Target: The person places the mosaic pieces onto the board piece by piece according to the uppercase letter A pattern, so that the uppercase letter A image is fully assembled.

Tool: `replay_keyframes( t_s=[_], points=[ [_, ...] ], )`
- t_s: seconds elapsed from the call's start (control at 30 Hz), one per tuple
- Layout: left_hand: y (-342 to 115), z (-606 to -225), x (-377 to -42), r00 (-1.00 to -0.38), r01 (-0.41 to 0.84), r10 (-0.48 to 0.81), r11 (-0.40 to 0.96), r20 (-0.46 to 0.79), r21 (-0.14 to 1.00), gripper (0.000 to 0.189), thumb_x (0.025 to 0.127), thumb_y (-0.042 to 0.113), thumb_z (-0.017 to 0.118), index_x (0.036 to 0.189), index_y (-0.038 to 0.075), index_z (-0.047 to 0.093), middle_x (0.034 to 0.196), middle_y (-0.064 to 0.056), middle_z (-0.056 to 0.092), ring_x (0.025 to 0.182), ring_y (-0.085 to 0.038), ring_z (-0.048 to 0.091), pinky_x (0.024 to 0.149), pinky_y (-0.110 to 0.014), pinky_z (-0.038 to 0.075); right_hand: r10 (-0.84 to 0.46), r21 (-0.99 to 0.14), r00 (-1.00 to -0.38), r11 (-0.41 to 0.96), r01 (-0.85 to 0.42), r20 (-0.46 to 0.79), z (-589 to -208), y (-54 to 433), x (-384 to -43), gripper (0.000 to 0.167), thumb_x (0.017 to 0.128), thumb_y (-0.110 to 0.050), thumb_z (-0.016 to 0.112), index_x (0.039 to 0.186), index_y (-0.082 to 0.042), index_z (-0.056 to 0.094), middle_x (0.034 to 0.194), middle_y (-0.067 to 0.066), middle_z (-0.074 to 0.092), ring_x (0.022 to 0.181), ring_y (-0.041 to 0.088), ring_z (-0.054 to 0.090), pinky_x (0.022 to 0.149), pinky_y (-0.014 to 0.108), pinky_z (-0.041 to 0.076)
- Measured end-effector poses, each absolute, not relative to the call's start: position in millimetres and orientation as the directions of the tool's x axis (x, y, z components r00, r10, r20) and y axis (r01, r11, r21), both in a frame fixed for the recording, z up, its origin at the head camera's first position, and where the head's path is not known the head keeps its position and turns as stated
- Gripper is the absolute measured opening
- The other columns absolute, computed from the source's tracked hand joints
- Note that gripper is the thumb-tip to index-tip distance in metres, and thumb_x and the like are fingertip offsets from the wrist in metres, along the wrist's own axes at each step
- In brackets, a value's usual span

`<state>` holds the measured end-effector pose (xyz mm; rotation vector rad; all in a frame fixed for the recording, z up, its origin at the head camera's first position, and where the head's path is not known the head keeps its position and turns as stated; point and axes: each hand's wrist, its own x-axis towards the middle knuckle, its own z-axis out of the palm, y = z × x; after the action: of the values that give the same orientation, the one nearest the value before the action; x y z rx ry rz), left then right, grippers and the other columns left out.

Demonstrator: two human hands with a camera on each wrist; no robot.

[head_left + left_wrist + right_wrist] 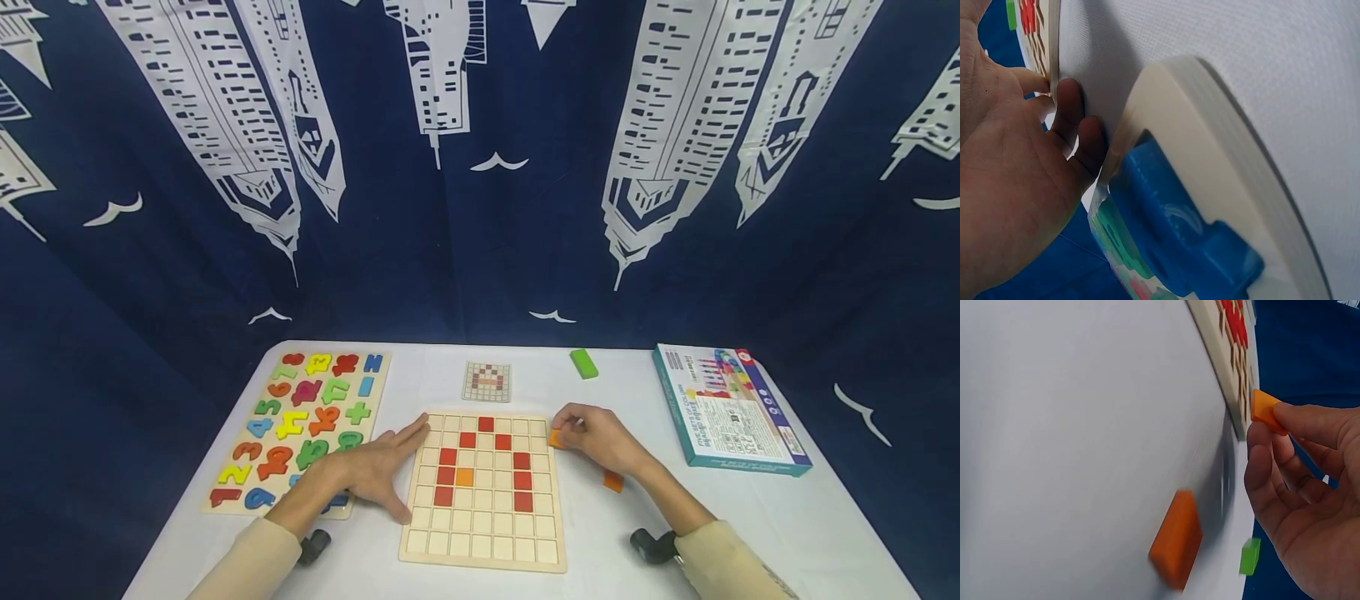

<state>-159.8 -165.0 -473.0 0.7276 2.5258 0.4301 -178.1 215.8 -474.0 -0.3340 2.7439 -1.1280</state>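
A wooden grid board [480, 546] lies in the middle of the table, with several red tiles [522, 481] in its squares. One orange tile [464, 477] sits inside the red outline. My left hand [375, 467] is spread at the board's left side, thumb and fingertips at its edge. Between thumb and fingers, my right hand [600, 435] pinches an orange tile [1265, 411] just beside the board's right edge. Another orange tile [1177, 540] lies on the table below the right hand, near the wrist.
Behind the board lies a small pattern card [487, 381]. A green block [583, 363] is at the back right. To the right is a teal-edged box [735, 408]. The number puzzle board [380, 379] stretches along the left, partly under the left forearm.
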Motion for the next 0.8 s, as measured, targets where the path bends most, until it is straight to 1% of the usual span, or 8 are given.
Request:
replay_keyframes(
  t_s=[0.23, 0.43, 0.63, 0.8],
  points=[
    [-165.0, -472.7, -159.8, -0.750, 0.413, 0.560, 0.813, -0.353, 0.411, 0.131, 0.048, 0.068, 0.077, 0.150, 0.024, 0.008, 0.154, 0.010, -0.009, 0.135, -0.041, 0.016, 0.099, -0.060, 0.028, -0.304, -0.757, -0.950, 0.637, -0.150, -0.068, -470.0, 198.1, -179.2, 0.010, 0.083, -0.014, 0.067, 0.089, -0.021, 0.064, 0.079, -0.003, 0.059, 0.069, 0.015, 0.055, 0.058, 0.028, 0.049],
    [-165.2, -472.8, -159.7, -0.748, 0.411, 0.560, 0.812, -0.356, 0.415, 0.130, 0.048, 0.068, 0.077, 0.150, 0.023, 0.008, 0.154, 0.010, -0.009, 0.135, -0.040, 0.016, 0.099, -0.060, 0.029, -0.371, -0.770, -0.927, 0.607, -0.197, -0.055, -467.1, 182.9, -179.2, 0.009, 0.084, -0.012, 0.066, 0.090, -0.019, 0.064, 0.080, -0.002, 0.059, 0.069, 0.015, 0.056, 0.055, 0.029, 0.050],
    [-164.9, -472.7, -160.0, -0.748, 0.411, 0.561, 0.811, -0.355, 0.417, 0.130, 0.048, 0.067, 0.077, 0.150, 0.023, 0.009, 0.154, 0.010, -0.009, 0.135, -0.040, 0.016, 0.099, -0.059, 0.029, -0.428, -0.793, -0.902, 0.569, -0.218, -0.060, -469.0, 170.7, -178.8, 0.009, 0.083, -0.012, 0.066, 0.091, -0.017, 0.065, 0.079, -0.001, 0.060, 0.069, 0.016, 0.060, 0.059, 0.028, 0.051],
    [-165.2, -472.3, -159.3, -0.745, 0.414, 0.566, 0.808, -0.354, 0.419, 0.131, 0.048, 0.067, 0.077, 0.150, 0.023, 0.008, 0.154, 0.010, -0.009, 0.135, -0.041, 0.016, 0.099, -0.059, 0.028, -0.483, -0.777, -0.875, 0.565, -0.279, -0.037, -472.3, 160.4, -176.8, 0.011, 0.083, -0.010, 0.065, 0.091, -0.018, 0.065, 0.077, -0.002, 0.061, 0.067, 0.014, 0.060, 0.062, 0.028, 0.050]
  ],
)
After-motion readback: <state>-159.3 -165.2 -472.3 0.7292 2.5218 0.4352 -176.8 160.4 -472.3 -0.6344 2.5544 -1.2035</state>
